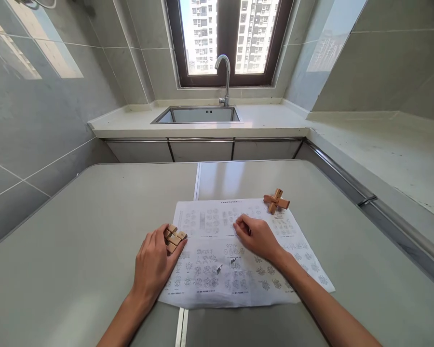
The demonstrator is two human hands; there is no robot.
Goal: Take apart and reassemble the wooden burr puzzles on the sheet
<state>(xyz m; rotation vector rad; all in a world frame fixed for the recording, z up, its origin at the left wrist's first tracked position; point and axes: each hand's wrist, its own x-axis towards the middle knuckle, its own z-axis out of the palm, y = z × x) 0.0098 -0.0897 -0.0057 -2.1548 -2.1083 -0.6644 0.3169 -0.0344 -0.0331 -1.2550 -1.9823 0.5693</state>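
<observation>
My left hand (155, 260) is closed around a wooden block puzzle (174, 237) at the left edge of a printed instruction sheet (210, 246). Pale cube-like ends of the puzzle show between thumb and fingers; the rest is hidden by the hand. My right hand (255, 233) rests on the upper right part of the sheet with its fingers curled in. Whether anything is inside those fingers I cannot make out. A second wooden puzzle (276, 201), cross-shaped and darker, lies on the sheet's top right corner, apart from both hands.
The sheet lies on a grey table (75, 241) with a seam down its middle. Beyond the table's far edge stands a white counter (267, 115) with a sink (202, 114) and a faucet (226, 79). Another counter (394, 149) runs along the right.
</observation>
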